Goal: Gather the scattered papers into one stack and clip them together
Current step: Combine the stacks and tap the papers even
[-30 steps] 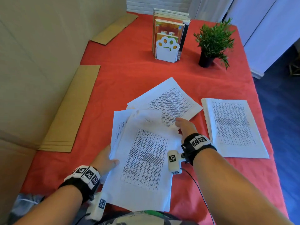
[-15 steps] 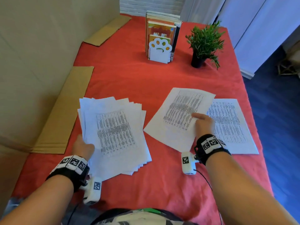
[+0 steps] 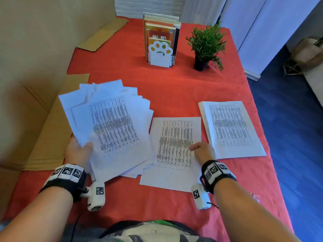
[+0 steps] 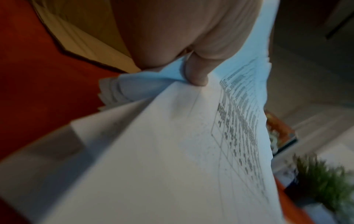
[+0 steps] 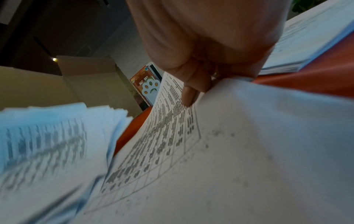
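Observation:
My left hand (image 3: 78, 151) grips a fanned bundle of printed sheets (image 3: 111, 126) by its lower left edge and holds it above the red table, thumb (image 4: 197, 72) pressed on the top page (image 4: 172, 151). A single printed sheet (image 3: 174, 147) lies at the middle, and my right hand (image 3: 201, 151) pinches its right edge, thumb (image 5: 191, 91) on top of the sheet (image 5: 210, 151). A neat paper stack (image 3: 230, 130) lies flat at the right, untouched. No clip shows in any view.
Flat cardboard pieces (image 3: 52, 130) lie along the table's left side under a cardboard wall. At the back stand books in a white paw-shaped bookend (image 3: 160, 55) and a small potted plant (image 3: 206, 46). The table's right edge (image 3: 262, 137) drops to a blue floor.
My left hand has lifted the fanned bundle and swung it left. My right hand has dragged the single sheet toward me, off the right stack, turned it straight and taken hold of its edge.

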The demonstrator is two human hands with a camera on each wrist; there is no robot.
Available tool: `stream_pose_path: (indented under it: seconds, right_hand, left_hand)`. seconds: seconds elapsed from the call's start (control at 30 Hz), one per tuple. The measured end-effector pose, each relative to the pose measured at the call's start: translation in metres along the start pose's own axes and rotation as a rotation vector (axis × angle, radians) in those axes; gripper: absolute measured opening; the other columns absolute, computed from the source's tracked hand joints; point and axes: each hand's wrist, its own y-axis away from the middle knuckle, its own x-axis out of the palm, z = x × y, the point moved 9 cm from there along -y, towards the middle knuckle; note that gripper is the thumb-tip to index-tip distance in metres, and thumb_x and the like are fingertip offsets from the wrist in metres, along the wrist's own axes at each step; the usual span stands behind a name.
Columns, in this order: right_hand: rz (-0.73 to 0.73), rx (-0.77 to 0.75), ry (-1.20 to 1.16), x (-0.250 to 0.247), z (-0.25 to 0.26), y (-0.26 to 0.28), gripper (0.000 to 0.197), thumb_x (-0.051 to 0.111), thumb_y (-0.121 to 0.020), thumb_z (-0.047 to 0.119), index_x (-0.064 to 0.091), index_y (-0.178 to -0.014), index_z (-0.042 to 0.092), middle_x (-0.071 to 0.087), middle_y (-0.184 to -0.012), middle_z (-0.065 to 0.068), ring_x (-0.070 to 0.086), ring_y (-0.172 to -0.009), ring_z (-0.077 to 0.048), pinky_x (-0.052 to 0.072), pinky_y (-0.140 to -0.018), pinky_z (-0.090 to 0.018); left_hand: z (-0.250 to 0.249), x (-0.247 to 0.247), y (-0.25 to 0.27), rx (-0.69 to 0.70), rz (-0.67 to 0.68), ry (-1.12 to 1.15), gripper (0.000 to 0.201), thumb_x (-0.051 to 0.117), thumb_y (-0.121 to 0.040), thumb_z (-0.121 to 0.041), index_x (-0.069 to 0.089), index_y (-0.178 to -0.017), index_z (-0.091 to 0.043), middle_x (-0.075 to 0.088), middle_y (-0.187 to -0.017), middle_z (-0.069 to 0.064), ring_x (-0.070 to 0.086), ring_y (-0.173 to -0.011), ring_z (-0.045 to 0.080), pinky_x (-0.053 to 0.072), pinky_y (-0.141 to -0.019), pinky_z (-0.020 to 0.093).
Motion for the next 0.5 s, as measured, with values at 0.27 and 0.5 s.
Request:
stream_pose_path:
  seconds: [0.27, 0.5]
  right_hand:
    - [0.136, -0.028, -0.115, 0.025, 0.003, 0.012, 0.055, 0.029, -0.071, -0.014, 0.069, -0.086, 0.020, 0.062, -0.112, -0.007, 0.058, -0.100, -0.022, 0.051, -0.083, -0.032]
    - [0.163, 0.012, -0.308, 0.043, 0.007, 0.015, 0.025, 0.043, -0.097, 0.021, 0.049, -0.122, 0.022, 0.053, -0.111, 0.003, 0.048, -0.105, -0.019, 0.038, -0.094, -0.031]
  left_hand:
    - [-0.033, 0.030, 0.014, -0.063, 0.215, 0.235, 0.035, 0.056, -0.087, 0.004, 0.060, -0.116, -0.015, 0.066, -0.109, 0.013, 0.064, -0.094, 0.031, 0.051, -0.087, 0.049]
    - [-0.003, 0.093, 0.061, -0.118, 0.491, -0.125, 0.044, 0.052, -0.082, 0.012, 0.058, -0.119, -0.011, 0.065, -0.115, 0.011, 0.061, -0.100, 0.028, 0.050, -0.088, 0.037]
